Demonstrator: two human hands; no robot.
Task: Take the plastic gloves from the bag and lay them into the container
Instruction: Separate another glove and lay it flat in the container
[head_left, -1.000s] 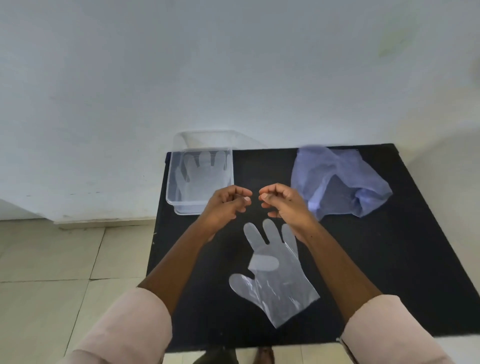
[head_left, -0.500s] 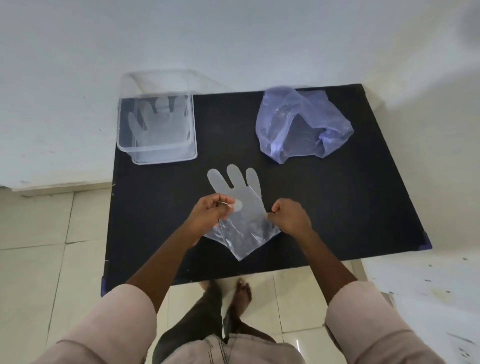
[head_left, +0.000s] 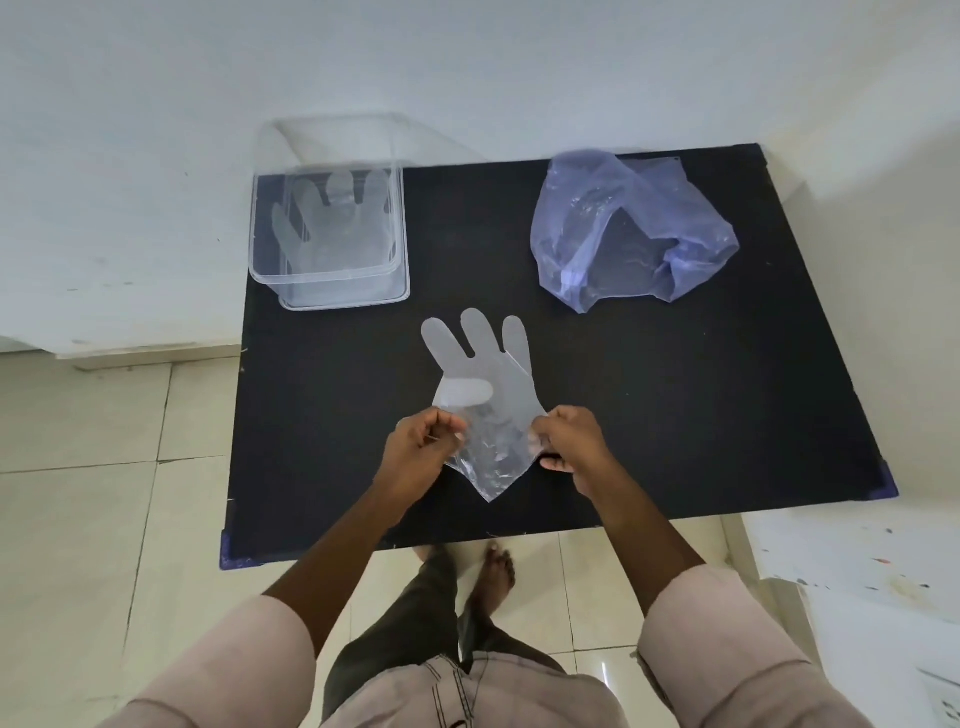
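A clear plastic glove (head_left: 485, 384) lies on the black table (head_left: 675, 405), fingers pointing away from me. My left hand (head_left: 423, 452) pinches its left cuff edge and my right hand (head_left: 569, 441) pinches its right cuff edge, so the cuff end is crumpled between them. At the table's back left stands a clear plastic container (head_left: 332, 239) with another glove (head_left: 332, 228) lying flat inside. The blue plastic bag (head_left: 623, 234) sits open and crumpled at the back right.
A white wall runs behind the table. Tiled floor lies to the left and below, with my bare feet (head_left: 493, 566) at the table's front edge. A white paint-flecked surface (head_left: 857, 571) stands at the right.
Both hands came down from mid-air above the table and took hold of the glove's cuff edges. My view tilted down and back, so more floor shows.
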